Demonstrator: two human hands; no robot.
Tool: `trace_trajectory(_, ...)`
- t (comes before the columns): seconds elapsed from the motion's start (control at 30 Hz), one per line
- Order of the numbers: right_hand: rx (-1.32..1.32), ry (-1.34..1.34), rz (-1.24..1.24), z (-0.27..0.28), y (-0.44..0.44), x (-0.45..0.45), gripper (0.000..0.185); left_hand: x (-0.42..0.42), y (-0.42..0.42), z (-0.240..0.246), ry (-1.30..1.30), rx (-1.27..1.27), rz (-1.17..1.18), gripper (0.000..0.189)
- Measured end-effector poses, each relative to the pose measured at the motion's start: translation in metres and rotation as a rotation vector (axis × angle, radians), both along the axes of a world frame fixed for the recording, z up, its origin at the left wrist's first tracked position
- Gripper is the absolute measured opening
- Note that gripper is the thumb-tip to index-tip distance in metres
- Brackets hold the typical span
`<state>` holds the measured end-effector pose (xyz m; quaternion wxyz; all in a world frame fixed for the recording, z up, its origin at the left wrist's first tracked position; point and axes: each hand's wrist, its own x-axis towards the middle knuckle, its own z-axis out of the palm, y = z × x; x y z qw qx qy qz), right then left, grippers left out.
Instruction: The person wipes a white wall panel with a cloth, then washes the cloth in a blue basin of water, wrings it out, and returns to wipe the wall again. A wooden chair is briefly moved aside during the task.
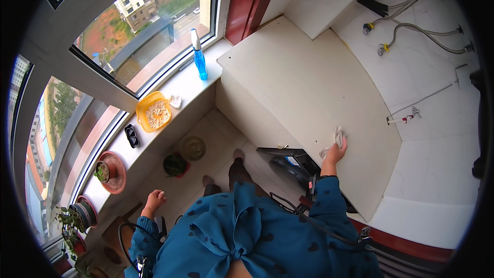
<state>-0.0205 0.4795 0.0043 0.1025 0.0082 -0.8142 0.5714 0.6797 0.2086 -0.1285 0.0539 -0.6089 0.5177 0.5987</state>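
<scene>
My right hand (pixel 335 155) presses a crumpled, pale cloth (pixel 339 136) onto the light cabinet top (pixel 293 81). Part of the cloth sticks out beyond the fingers and part shows beside the wrist. Below that hand, a dark front-loading appliance (pixel 289 166) stands under the cabinet's edge. My left hand (pixel 155 200) hangs over the floor at my side, with its fingers curled and nothing visible in them. It is nearest the windowsill (pixel 133 158), but apart from it.
On the sill stand a blue spray bottle (pixel 200 63), a yellow basket (pixel 154 112) of pale pieces, a black tray (pixel 132 136) and potted plants (pixel 108 172). More pots (pixel 176 164) sit on the floor. Hoses (pixel 413 25) and a tap (pixel 410 117) project from the tiled wall.
</scene>
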Motion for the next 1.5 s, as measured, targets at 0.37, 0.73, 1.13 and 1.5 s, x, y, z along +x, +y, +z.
trace_trajectory(0.37,0.206,0.370,0.623,-0.030,-0.272,0.075,0.052,-0.018,0.013,0.046,0.053,-0.114,0.178,0.030)
trace_trajectory(0.73,0.048,0.023,1.916,0.000,-0.309,0.262,0.041,0.014,0.031,0.082,0.037,-0.325,0.253,0.027)
trace_trajectory(1.13,0.762,1.155,1.642,0.016,-0.404,0.081,0.020,0.024,0.103,0.041,0.026,-0.170,0.281,0.031)
trace_trajectory(1.5,1.858,1.468,1.738,-0.035,-0.188,0.067,0.019,0.047,0.128,0.003,-0.028,-0.036,0.277,0.033)
